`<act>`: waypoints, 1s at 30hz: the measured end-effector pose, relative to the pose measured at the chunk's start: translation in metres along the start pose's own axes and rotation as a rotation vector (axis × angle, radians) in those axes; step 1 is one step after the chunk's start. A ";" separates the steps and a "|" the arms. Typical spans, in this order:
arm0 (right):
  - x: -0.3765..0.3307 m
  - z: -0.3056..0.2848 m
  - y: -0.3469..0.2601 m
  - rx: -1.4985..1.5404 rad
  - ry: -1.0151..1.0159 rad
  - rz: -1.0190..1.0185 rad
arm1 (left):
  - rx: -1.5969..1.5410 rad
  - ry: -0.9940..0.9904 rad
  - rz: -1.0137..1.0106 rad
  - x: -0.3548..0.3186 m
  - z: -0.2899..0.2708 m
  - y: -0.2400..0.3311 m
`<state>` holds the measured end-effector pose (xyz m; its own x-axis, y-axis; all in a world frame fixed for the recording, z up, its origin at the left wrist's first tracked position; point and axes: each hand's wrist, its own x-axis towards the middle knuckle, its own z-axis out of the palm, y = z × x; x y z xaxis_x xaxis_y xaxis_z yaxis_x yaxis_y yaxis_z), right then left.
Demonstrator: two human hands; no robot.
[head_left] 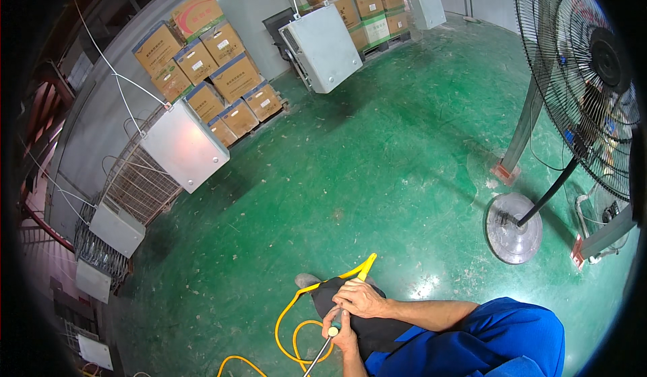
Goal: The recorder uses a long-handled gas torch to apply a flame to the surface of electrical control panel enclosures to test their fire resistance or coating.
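Observation:
Low at the centre, my hands meet over dark trousers. My left hand is closed around a tool with a slim metal rod and a pale yellow round part; the rod slants down to the lower edge. My right hand is closed just above it, its fingertips at the left hand's fingers. A yellow hose loops on the left, bends sharply beyond my hands and runs back into the right hand. My fingers hide the tool's upper part and the hose end.
Pale grey box-shaped units hang on white cords along the left and back. Stacked cartons stand on pallets behind them. At right are a black pedestal fan and a metal post. The green floor is scuffed.

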<state>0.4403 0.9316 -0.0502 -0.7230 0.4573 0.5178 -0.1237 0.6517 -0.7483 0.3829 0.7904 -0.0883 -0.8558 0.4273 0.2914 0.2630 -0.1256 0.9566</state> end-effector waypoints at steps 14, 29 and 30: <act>0.001 0.000 -0.002 0.001 0.006 0.002 | -0.019 -0.027 -0.004 0.000 -0.003 -0.004; 0.000 0.001 -0.001 0.002 0.007 -0.008 | 0.034 -0.016 0.035 0.000 -0.003 -0.003; 0.000 0.002 0.000 0.003 0.009 -0.010 | 0.028 -0.016 0.032 0.000 -0.003 -0.003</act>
<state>0.4391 0.9305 -0.0505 -0.7158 0.4559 0.5289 -0.1332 0.6543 -0.7444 0.3805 0.7884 -0.0912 -0.8395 0.4381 0.3215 0.3029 -0.1140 0.9462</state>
